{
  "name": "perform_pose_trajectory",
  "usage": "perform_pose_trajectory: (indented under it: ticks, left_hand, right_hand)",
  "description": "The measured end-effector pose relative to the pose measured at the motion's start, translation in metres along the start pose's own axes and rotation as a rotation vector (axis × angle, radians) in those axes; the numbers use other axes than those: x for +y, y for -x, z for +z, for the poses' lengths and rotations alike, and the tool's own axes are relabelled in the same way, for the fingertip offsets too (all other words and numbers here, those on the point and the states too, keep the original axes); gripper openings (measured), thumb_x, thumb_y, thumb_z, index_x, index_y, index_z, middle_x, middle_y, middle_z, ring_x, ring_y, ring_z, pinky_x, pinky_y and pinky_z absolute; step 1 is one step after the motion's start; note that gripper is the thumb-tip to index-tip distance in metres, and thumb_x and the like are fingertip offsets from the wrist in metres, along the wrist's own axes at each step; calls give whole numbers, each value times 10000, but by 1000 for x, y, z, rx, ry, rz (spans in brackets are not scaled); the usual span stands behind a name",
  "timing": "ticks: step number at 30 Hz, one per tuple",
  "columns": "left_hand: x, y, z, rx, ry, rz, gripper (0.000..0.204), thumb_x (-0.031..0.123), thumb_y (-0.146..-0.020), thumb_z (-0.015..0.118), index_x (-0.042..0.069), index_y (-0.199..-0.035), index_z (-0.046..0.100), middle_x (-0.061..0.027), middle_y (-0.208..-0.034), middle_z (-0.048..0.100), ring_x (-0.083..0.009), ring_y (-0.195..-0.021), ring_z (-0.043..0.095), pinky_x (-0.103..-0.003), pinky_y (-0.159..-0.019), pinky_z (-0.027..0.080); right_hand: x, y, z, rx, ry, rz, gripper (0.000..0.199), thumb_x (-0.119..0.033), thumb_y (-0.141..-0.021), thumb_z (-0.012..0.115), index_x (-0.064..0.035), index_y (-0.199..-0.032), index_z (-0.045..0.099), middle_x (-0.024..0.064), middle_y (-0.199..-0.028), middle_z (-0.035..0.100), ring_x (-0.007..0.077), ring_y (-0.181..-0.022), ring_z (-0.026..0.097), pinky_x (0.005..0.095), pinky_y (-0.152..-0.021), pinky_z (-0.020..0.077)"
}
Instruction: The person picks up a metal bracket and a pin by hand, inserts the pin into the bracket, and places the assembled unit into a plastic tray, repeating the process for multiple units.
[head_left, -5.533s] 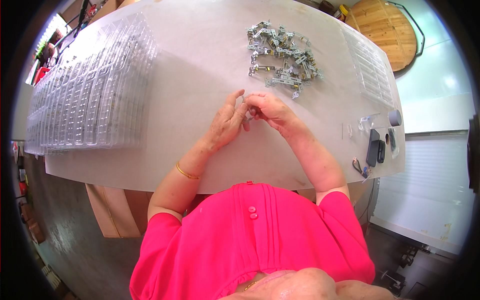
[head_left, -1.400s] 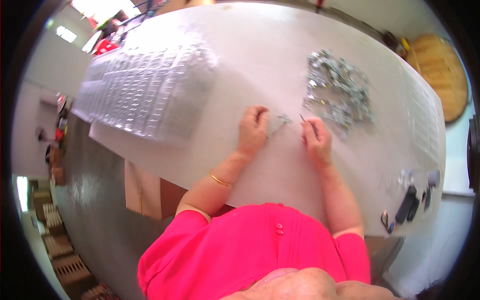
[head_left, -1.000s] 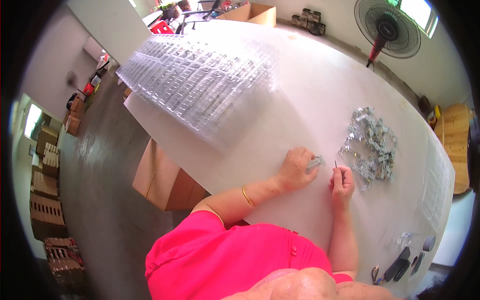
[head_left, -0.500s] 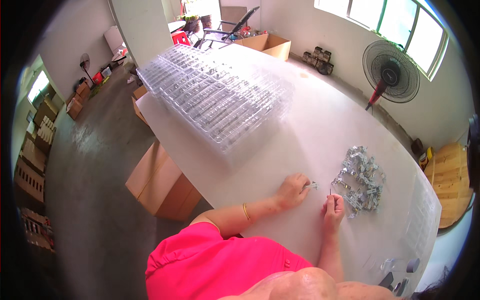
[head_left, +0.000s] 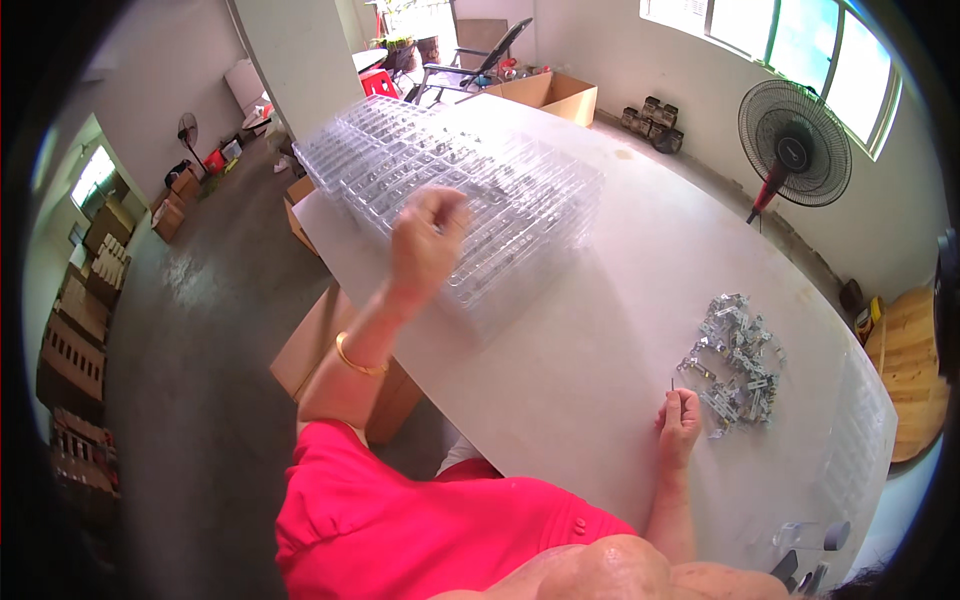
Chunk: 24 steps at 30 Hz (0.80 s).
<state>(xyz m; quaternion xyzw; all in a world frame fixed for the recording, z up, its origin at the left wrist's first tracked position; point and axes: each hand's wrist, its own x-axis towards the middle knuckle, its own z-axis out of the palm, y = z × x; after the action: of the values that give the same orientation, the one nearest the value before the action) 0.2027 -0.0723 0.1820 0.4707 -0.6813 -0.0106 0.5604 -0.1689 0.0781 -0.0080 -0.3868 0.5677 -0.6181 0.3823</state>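
Note:
My left hand (head_left: pixel 428 245) is raised over the stack of clear plastic trays (head_left: pixel 470 285) at the far left of the table. Its fingers are curled closed and slightly blurred; a greyish bit of a small metal part (head_left: pixel 439 229) shows between them. On the near right of the table my right hand (head_left: pixel 680 418) pinches a thin dark rod (head_left: pixel 673 384), tip pointing up. Just beyond and right of that hand lies a loose pile of small silvery metal parts (head_left: pixel 742 360). Rows of similar metal pieces fill the tray compartments.
A clear tray (head_left: pixel 850 450) lies at the table's right edge, near a clear container with a dark round end (head_left: pixel 836 536). Cardboard boxes (head_left: pixel 310 345) stand below the left edge. A standing fan (head_left: pixel 795 150) and a round wooden board (head_left: pixel 905 370) are beyond the right side.
My left hand has lifted from the middle of the table and swung left and away, over the trays, with the small metal part. My right hand stays beside the pile, still pinching the rod.

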Motion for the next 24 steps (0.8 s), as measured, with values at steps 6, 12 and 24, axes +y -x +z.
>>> perform_pose_trajectory:
  ticks: [6,12,24]
  left_hand:
    - [-98,-61,-40,11,-142,-243,142,120,-857,709,-3,-927,698,-99,-784,718,-169,-698,673,-302,-675,533]
    - [-150,-81,-31,-128,-241,-280,194,190,-805,720,10,-877,713,-108,-781,726,-189,-703,688,-319,-682,533]
    - [-179,-80,-14,-232,-463,-304,181,225,-793,702,60,-859,737,-134,-799,732,-259,-771,711,-371,-744,543]
  right_hand:
    - [-2,2,3,15,47,8,111,-195,-1003,572,-110,-932,563,-50,-671,499,31,-558,445,191,-497,368]
    - [-1,2,2,2,47,-6,108,-191,-997,581,-111,-927,565,-51,-656,496,32,-543,447,188,-482,362]
    - [-5,3,5,19,22,46,114,-199,-995,586,-119,-918,562,-56,-654,492,28,-541,441,186,-476,351]
